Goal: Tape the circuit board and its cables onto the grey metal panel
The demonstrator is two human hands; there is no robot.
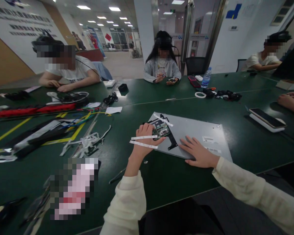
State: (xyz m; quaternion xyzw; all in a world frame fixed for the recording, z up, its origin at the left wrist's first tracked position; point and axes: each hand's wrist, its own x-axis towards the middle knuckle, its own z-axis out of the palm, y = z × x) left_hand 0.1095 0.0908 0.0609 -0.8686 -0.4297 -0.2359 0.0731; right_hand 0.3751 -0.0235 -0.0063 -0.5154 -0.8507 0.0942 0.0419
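Left hand (147, 137) pinched the circuit board (161, 131) w/ ribbon strips; right hand (198, 153) lay flat, fingers spread, at its 4 o'clock, prob steadying the grey panel (201, 130).

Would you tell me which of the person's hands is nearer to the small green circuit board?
Left. The left hand touches the circuit board; the right hand lies flat on the grey panel beside it.

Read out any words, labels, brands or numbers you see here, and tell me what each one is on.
Nothing reads clearly.
White stickers on the grey metal panel: print too small.
Wall lettering at upper left: blurred.
Water bottle label: too small.
Blue logo on the far wall: a shape, no letters.
Small circuit board by the left hand: markings unreadable.
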